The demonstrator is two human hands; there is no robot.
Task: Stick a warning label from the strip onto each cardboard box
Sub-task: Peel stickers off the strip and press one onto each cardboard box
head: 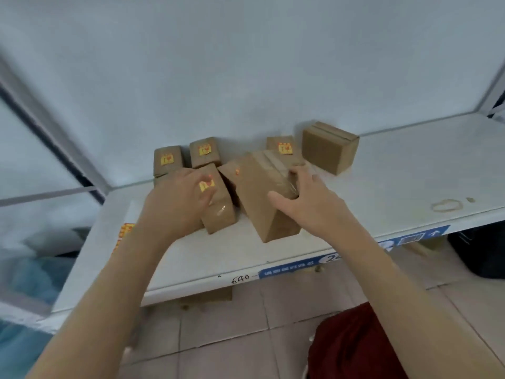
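Several small cardboard boxes stand on a white shelf (396, 170). My right hand (306, 199) grips a tilted plain box (262, 198) at its right side. My left hand (181, 199) rests on a box (218, 206) that bears a yellow-red warning label (206, 184), fingers over the label. Behind them, three boxes carry labels: one at the back left (167, 159), one beside it (205, 150), one at the back right (284, 148). Another box (231, 173) between the two near ones shows an orange spot. An unlabelled box (330, 147) stands apart at the right. The label strip (124, 236) lies left, partly hidden by my forearm.
The shelf backs onto a pale wall, with a metal upright at the left. A ring stain (446, 205) marks the shelf's right part. Blue tags run along the front edge (300, 266). Below are a tiled floor, a dark bin (481, 250) and red cloth (352, 346).
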